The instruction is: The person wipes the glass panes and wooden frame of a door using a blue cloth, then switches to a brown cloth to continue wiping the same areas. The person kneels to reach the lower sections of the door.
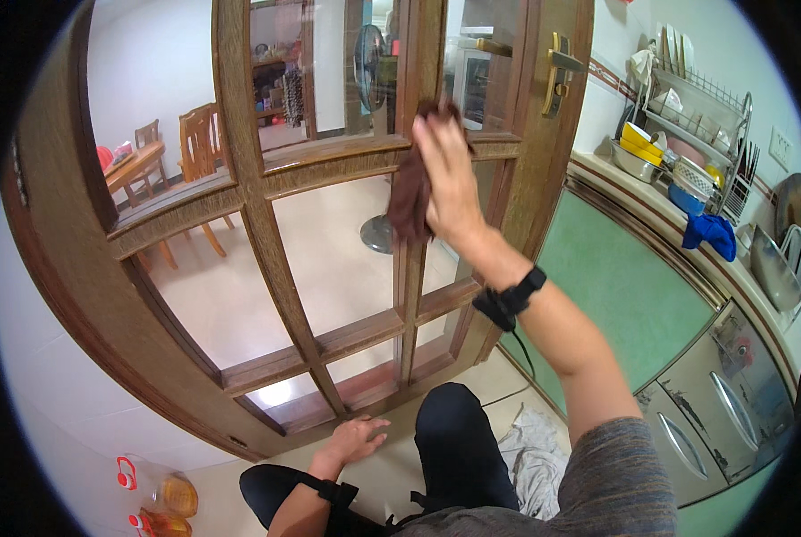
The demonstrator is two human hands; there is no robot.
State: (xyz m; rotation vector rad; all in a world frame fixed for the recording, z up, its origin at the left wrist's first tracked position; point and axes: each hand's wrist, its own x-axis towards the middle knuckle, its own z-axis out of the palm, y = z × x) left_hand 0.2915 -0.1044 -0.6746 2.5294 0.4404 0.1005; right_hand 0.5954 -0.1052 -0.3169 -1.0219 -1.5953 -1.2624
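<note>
My right hand point(451, 181) presses a dark brown cloth point(410, 194) flat against a wooden muntin of the glazed door point(333, 171), at the crossing of a vertical and a horizontal bar. A black strap with a small box circles that wrist. Down near the floor, my left hand point(357, 440) holds nothing, its fingers apart, close to the door's bottom rail. The brass lever handle point(560, 74) is on the door's right stile. Through the glass panes show wooden chairs point(199, 144) and a standing fan point(370, 67).
Several bottles of yellow oil point(175, 495) stand on the floor at lower left. A crumpled pale cloth point(535, 463) lies right of my knee. On the right, a counter point(598, 163) carries a dish rack point(699, 90), bowls and a blue cloth point(709, 236), above green panels and metal drawers point(699, 416).
</note>
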